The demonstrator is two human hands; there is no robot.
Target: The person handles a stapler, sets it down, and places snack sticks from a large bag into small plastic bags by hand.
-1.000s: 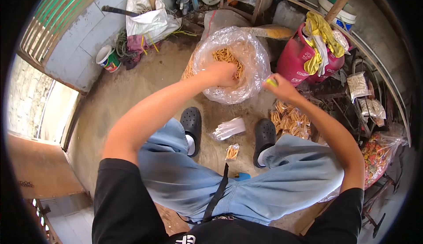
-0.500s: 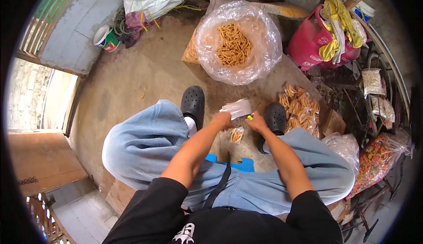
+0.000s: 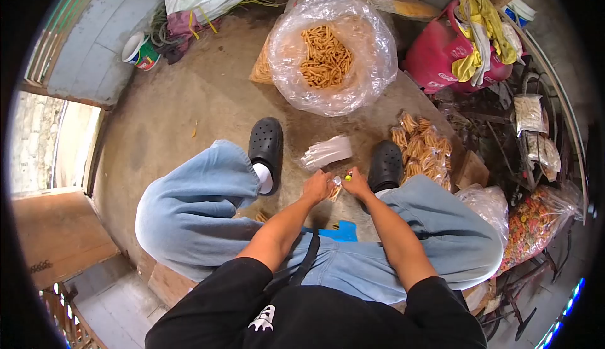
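Between my feet, my left hand (image 3: pixel 319 187) is closed on the gathered top of a small clear snack packet (image 3: pixel 335 193) holding fried sticks. Close on its right, my right hand (image 3: pixel 357 184) is closed around a small yellow object (image 3: pixel 348 177); its kind is hard to make out. The packet's opening lies between the two hands. Just beyond them, a stack of clear plastic bags (image 3: pixel 326 152) lies on the concrete floor. Filled snack packets (image 3: pixel 423 147) are piled beyond my right shoe.
A large open plastic bag of fried sticks (image 3: pixel 326 56) stands ahead. To its right is a pink tub (image 3: pixel 435 52) with yellow cloths. A bag of colourful snacks (image 3: pixel 535 226) sits at the right. A blue object (image 3: pixel 340 230) lies below my hands.
My left hand has moved from the stack of bags down to the snack packet and taken its top. My right hand has come nearer with the yellow object. The view has shifted slightly.
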